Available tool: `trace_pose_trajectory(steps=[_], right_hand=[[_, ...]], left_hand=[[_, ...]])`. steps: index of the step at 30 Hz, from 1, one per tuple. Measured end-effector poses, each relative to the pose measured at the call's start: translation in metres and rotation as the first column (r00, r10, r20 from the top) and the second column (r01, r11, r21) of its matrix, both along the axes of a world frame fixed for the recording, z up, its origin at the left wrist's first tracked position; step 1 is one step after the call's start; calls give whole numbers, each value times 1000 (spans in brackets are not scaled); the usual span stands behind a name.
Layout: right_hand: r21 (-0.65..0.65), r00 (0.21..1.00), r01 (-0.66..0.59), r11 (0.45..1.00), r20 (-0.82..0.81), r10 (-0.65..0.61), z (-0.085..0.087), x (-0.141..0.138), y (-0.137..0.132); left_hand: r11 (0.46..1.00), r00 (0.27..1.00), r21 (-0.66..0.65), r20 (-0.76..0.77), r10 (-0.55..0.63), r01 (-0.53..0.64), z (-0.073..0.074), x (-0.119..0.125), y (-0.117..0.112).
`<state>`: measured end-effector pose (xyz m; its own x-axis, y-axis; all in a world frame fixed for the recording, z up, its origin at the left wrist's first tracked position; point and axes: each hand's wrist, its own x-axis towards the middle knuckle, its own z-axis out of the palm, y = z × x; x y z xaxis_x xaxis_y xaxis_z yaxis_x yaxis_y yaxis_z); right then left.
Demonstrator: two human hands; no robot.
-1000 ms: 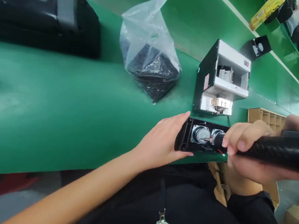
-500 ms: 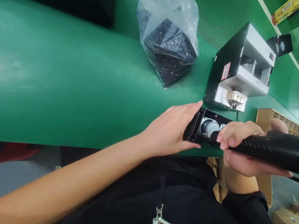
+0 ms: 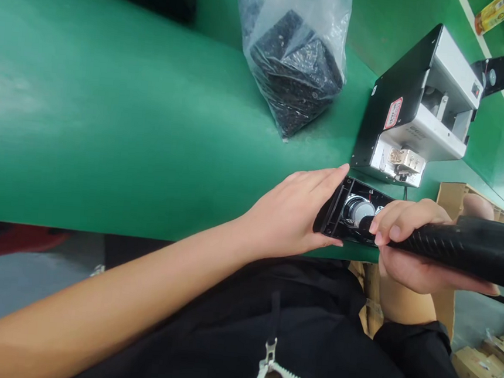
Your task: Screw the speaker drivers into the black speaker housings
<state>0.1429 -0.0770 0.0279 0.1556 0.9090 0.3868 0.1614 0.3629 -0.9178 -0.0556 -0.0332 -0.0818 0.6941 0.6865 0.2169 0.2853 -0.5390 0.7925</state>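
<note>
since a second ago, the bit (image 3: pixel 350 222) of the black screwdriver (image 3: pixel 471 249) my right hand (image 3: pixel 423 251) grips has shifted to the silver-rimmed, grey-domed speaker's (image 3: pixel 361 213) edge; my left hand (image 3: pixel 291 216) clasps the open black housing (image 3: pixel 335 213) near the green surface's (image 3: pixel 141 144) front.

Open bench (image 3: pixel 106 141) leftward, bag (image 3: pixel 295 69) ahead, machine (image 3: pixel 394 101) blocking front right

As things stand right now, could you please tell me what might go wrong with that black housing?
The spring-like tip of the black tool in the right hand appears right by the round speaker, so a slip could scratch or dent it. The black housing lies near the front edge of the green table, so it might shift if the left hand eased its grip.
</note>
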Motion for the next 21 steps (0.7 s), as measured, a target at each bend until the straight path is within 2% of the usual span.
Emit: trace_pose_trajectory(steps=[2,3,4,9,12,15,18,21], right_hand=[[229,1000,-7,973,-3,8,-2,-5,4],[294,1000,-14,956,-8,17,-2,-6,6],[289,999,-26,957,-13,31,-1,-6,7],[98,989,-107,989,-89,116,7,2,1],[183,988,-71,981,-124,94,3,0,3],[282,997,-15,959,-64,34,-4,-7,9],[282,998,17,959,47,-31,-7,-13,10],[288,995,-17,957,95,-11,-5,-14,3]], left_hand=[[1000,1000,-8,-1,-1,1,0,1,0],[1000,1000,-10,0,0,0,0,1,0],[1000,1000,-11,1,2,-2,1,1,0],[1000,1000,-25,1,2,-2,2,2,0],[1000,1000,-25,-2,1,-1,1,2,1],[1000,1000,-7,7,4,-4,1,2,0],[1000,1000,-17,-5,2,-2,2,2,0],[999,1000,-44,-19,1,-2,6,3,1]])
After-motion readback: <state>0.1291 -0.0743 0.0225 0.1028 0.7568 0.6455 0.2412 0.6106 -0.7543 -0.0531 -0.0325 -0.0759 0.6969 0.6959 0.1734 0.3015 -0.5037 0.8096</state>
